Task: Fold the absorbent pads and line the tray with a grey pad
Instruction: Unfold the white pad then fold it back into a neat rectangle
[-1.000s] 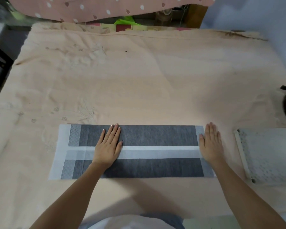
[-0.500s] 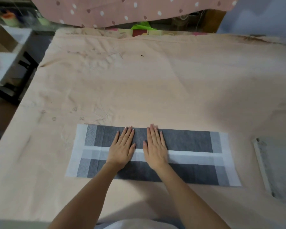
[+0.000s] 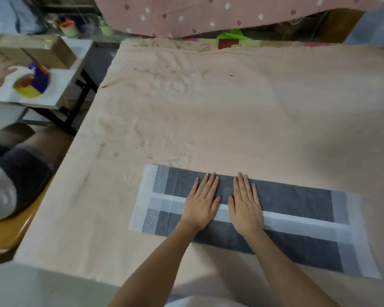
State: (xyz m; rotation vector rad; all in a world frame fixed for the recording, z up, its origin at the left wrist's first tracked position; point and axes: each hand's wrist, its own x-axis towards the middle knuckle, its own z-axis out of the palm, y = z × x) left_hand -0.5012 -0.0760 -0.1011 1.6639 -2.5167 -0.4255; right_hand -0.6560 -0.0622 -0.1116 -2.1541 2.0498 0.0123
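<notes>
A grey absorbent pad [image 3: 297,202] with white borders lies folded into a long strip on the peach-covered table, its two long sides turned in to meet at a white band along the middle. My left hand [image 3: 203,201] and my right hand [image 3: 245,202] lie flat side by side on the pad, left of its centre, palms down with straight fingers pressing across the white band. The tray is out of view.
The peach cloth [image 3: 231,107] covers the whole table. Beyond the table's left edge another person sits, knees [image 3: 20,134] showing, beside a small white side table [image 3: 60,85] with a colourful tape roll [image 3: 32,82]. A pink dotted fabric [image 3: 208,14] hangs at the back.
My right hand slid from the pad's right end to the middle, beside my left hand. The view then swung left, putting the tray out of frame and bringing the other person into view.
</notes>
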